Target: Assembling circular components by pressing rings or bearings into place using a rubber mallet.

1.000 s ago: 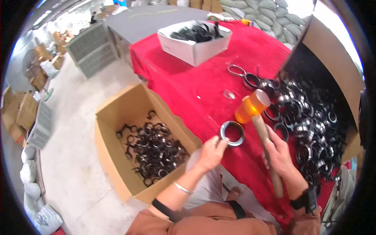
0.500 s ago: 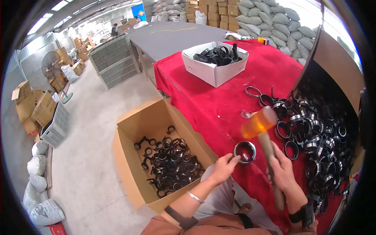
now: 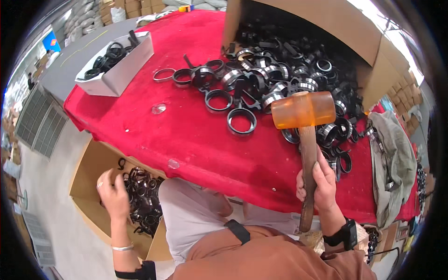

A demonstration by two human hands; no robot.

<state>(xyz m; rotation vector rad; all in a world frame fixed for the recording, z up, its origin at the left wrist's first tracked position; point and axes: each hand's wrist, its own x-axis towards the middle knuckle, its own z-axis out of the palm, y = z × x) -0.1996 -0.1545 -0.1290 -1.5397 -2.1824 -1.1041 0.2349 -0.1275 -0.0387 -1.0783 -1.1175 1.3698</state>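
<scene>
- The right hand [image 3: 318, 184] is wrapped tight around the wooden handle of a mallet [image 3: 305, 135], gripping it about midway down the shaft; the handle stands nearly upright.
- The mallet's translucent orange head [image 3: 303, 109] hangs over the red cloth [image 3: 186, 135] that covers the table, at the near edge of the pile of black and silver rings [image 3: 280, 74].
- That pile spills out of a big cardboard box [image 3: 354, 28] lying open on its side at the far right of the table.
- One black ring [image 3: 241, 121] lies flat by itself on the cloth, just left of the mallet head and not touching it.
- The left hand [image 3: 113, 193] is down below the table edge, over an open cardboard carton [image 3: 88, 172] on the floor; its fingers are loosely curled and apart, and I can see nothing held in it.
- The carton holds a heap of black rings [image 3: 142, 196] just to the right of that hand; whether the hand touches them I cannot tell.
- A white box [image 3: 119, 70] with more black parts in it sits on the far left corner of the table.
- A grey-green cloth [image 3: 396, 154] is bunched up at the right edge of the table.
</scene>
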